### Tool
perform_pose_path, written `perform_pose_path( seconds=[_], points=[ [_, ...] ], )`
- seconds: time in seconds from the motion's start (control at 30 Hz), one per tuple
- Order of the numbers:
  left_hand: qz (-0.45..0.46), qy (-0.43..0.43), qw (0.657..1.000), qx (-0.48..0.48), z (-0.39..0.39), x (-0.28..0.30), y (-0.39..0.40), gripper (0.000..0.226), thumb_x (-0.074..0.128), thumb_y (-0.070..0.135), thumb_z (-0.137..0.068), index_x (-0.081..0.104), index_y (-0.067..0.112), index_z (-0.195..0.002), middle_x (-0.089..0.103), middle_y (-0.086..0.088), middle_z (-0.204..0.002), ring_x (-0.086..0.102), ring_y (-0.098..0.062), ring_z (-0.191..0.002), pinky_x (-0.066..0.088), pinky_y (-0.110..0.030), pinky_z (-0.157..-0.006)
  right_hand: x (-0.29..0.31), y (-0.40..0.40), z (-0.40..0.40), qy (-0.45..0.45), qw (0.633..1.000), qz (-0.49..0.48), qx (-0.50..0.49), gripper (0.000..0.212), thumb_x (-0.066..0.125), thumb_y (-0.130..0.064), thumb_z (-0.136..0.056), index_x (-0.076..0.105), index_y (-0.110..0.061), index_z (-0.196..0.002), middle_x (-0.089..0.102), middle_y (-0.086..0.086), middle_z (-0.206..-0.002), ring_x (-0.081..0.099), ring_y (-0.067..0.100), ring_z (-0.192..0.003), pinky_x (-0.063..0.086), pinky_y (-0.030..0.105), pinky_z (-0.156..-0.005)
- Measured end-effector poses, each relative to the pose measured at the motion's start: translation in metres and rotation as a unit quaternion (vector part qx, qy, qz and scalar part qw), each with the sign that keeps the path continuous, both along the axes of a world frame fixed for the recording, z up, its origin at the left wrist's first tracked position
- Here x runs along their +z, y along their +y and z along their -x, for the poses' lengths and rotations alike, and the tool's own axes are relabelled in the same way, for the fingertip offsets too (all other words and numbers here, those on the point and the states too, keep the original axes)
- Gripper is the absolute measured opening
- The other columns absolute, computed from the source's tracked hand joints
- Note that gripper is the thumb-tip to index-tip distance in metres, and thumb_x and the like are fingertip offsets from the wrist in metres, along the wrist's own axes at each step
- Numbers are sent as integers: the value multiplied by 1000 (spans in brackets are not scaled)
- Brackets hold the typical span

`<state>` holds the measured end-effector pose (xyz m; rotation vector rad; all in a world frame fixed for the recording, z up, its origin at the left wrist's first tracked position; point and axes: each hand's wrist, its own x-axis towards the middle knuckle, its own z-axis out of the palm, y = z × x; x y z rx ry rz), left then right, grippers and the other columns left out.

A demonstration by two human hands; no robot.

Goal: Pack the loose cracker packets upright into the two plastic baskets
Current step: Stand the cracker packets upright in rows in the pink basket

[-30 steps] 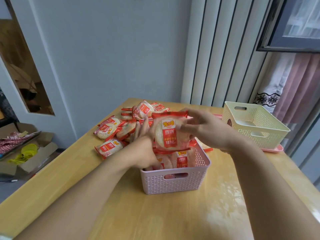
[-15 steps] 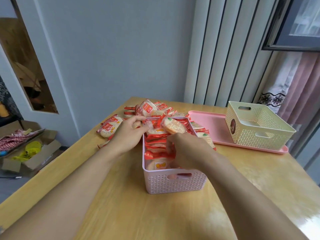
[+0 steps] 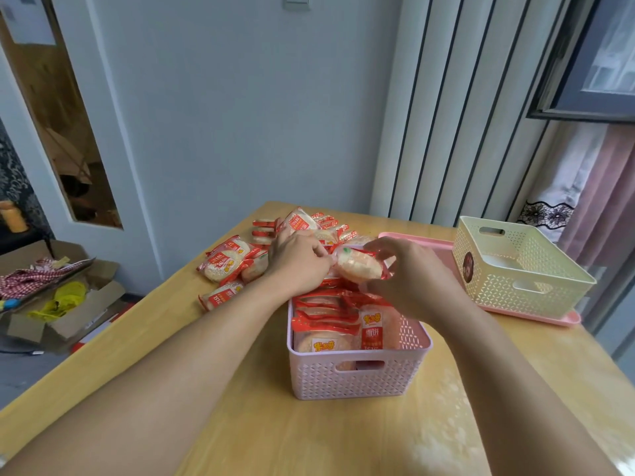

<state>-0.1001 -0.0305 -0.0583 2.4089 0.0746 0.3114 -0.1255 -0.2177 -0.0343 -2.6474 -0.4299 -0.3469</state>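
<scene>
A pink basket (image 3: 357, 376) stands in the middle of the wooden table, with several red-and-white cracker packets upright inside it. Over its far end, both hands hold one cracker packet (image 3: 359, 267). My left hand (image 3: 299, 262) pinches the packet's left end. My right hand (image 3: 409, 276) curls round its right side. A pile of loose packets (image 3: 233, 262) lies on the table behind and to the left of the basket. A cream basket (image 3: 515, 269) stands at the right, with nothing visible inside it.
The cream basket sits on a pink tray (image 3: 422, 240) near the table's right edge. Beyond the table's left edge, an open cardboard box (image 3: 65, 304) with cloth sits on the floor. A wall and vertical blinds stand close behind the table.
The packet held up a second ago went down into the pink basket. Both hands then moved to the basket's far end and now hold another packet there.
</scene>
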Motion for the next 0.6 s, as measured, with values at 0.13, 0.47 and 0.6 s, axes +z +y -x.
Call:
perform_pose_path(
  seconds=[0.13,0.47,0.6],
  points=[
    [145,-79,986,-21,7,10,-6,29,63,19,-96,72,17,-68,62,2,-136,41,-17,-138,24,-16,-101,-6,1,-5,-15,1000,-18,16,73,81,-34,-81,46,-39,-144,54,-10,-143,55,15,-124,52,36,-92],
    [330,-111,929,-126,22,15,-1,24,70,23,-94,57,12,-111,75,-3,-93,73,-14,-81,57,-28,-67,4,-2,-8,51,962,-265,34,24,63,-35,-97,62,-25,-119,73,-5,-103,73,15,-87,60,47,-79],
    [301,-127,935,-138,23,9,1,19,70,14,-93,61,14,-110,71,-11,-107,73,-14,-90,57,-26,-63,8,-7,-6,80,962,-258,37,33,79,-35,-85,63,-29,-113,70,-7,-107,72,13,-86,63,45,-72]
  ],
)
